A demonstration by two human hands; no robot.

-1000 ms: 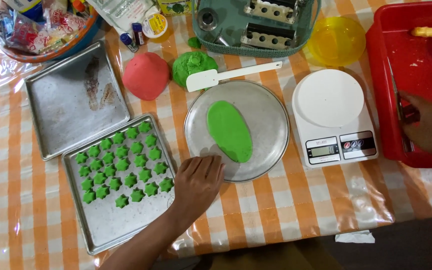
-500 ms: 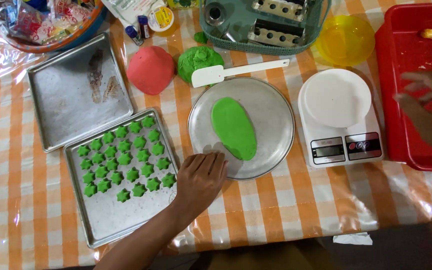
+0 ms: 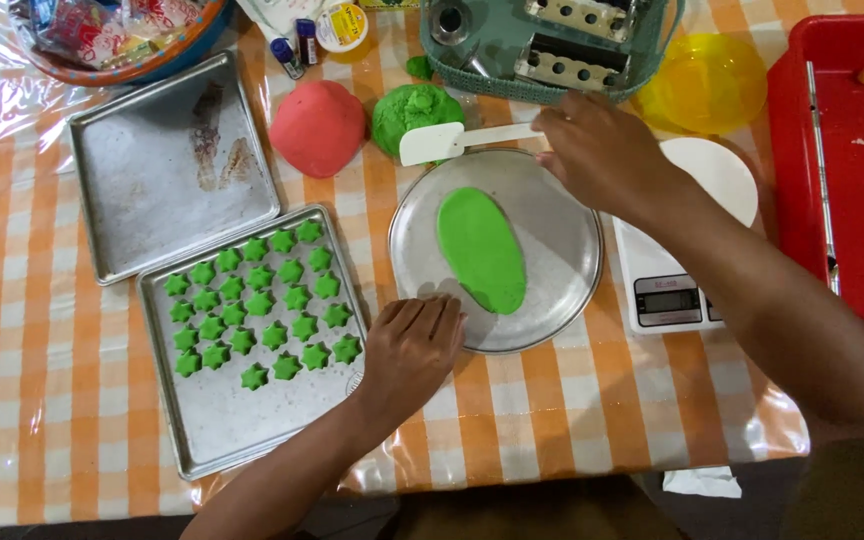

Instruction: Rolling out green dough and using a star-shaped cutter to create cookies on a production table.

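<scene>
At the centre of the frame, the round metal plate [image 3: 562,250] carries a flattened oval of green dough [image 3: 481,248]. The left hand [image 3: 410,350] rests palm-down, fingers relaxed, on the plate's lower-left rim. Above the plate, the right hand [image 3: 600,152] grasps the handle of the white spatula [image 3: 437,141]. Lower left, a baking tray [image 3: 252,415] holds green dough stars [image 3: 257,305].

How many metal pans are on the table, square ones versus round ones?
Square trays: 2
Round plate: 1
Total: 3
</scene>
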